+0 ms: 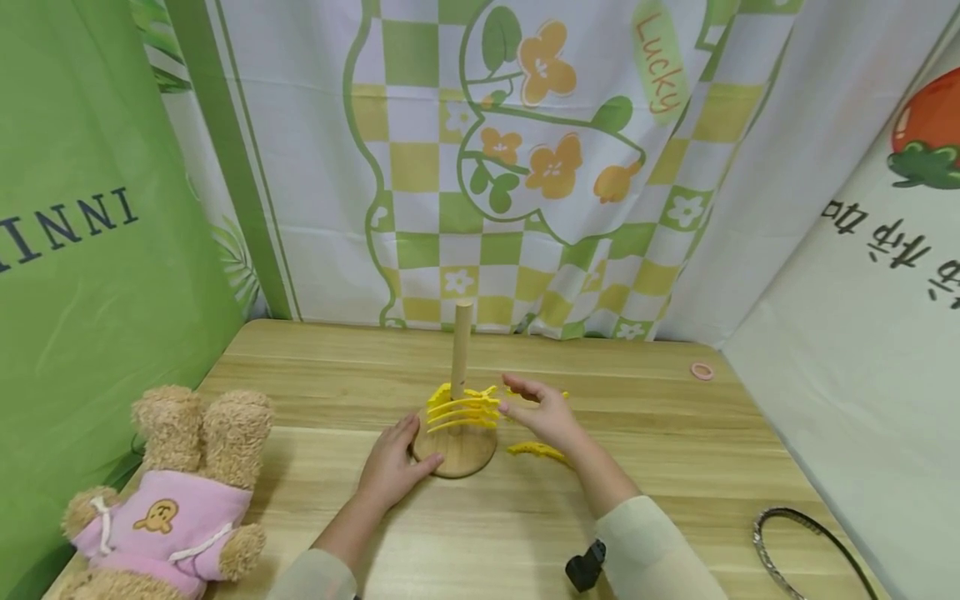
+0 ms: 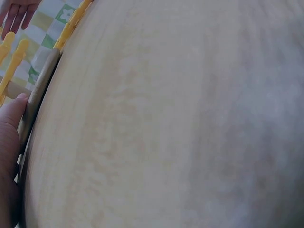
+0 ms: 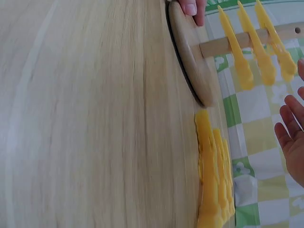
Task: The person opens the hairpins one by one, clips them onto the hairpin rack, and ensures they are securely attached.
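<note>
Wooden table point(image 1: 337, 367), round-based stand point(image 1: 467, 458), yellow pieces point(image 1: 537, 451), plush bear point(image 1: 187, 500), pink ring point(image 1: 702, 379), dark hoop point(image 1: 758, 543)

Pale sleeves point(image 1: 654, 552), black wrist camera point(image 1: 585, 567)

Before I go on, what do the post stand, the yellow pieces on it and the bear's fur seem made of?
Post stand: looks like wood, smooth and satin; the base is tan with faint grain.
Yellow pieces: probably moulded plastic, slightly shiny, given their even colour and soft highlights; stiffness can't be told.
Bear's fur: seems plush fabric, matte and fuzzy, from its tufted pile.
</note>
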{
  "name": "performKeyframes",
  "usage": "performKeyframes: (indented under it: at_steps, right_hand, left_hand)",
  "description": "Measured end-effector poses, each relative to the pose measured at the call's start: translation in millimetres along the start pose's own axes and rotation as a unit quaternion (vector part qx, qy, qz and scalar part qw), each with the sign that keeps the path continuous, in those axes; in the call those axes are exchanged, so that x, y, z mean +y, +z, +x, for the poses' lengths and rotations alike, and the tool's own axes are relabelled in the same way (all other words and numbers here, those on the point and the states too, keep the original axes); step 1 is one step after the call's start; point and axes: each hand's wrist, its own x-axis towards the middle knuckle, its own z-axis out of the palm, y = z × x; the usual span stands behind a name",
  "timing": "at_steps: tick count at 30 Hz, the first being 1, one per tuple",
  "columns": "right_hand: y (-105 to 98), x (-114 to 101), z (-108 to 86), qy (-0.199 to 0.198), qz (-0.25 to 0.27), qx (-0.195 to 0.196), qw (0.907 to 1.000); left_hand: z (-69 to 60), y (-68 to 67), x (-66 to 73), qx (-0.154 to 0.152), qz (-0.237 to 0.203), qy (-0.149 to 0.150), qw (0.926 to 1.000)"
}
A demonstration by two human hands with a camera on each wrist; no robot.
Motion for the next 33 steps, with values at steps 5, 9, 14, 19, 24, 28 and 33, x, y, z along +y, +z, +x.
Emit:
performKeyframes:
  at_steps: [5,9,14,19,24,28,33]
  right_hand:
    - [-16.9,9.4,-10.2,0.017,-0.003,0.023,0.9996]
    - [-30.0,20.1,-20.6,0.014,-0.018,0.035,0.9991]
    - [-42.5,35.3,-35.3,0.006,-0.045,0.047,0.9979]
    - [-50.3,51.7,-48.4,0.013,-0.068,0.044,0.9966]
    - [-52.8,61.8,-58.9,0.042,-0.098,0.036,0.9936]
    - [-52.9,71.4,-62.6,0.065,-0.108,0.033,0.9914]
    - [-52.9,82.3,-63.6,0.070,-0.103,0.030,0.9918]
  left_hand:
    - [0.0,0.2,0.1,-0.001,0.002,-0.001,1.0000]
    - [0.0,0.0,0.5,0.001,0.003,-0.001,1.0000]
    - [0.4,-0.1,0.4,0.005,0.003,0.004,1.0000]
    - [1.4,0.8,-0.6,0.003,0.006,0.005,1.0000]
    - [0.9,0.7,-0.2,0.000,0.003,0.002,1.0000]
    - [0.8,0.1,0.9,0.000,0.004,0.002,1.0000]
    - [1.1,-0.2,1.3,-0.001,0.006,0.001,1.0000]
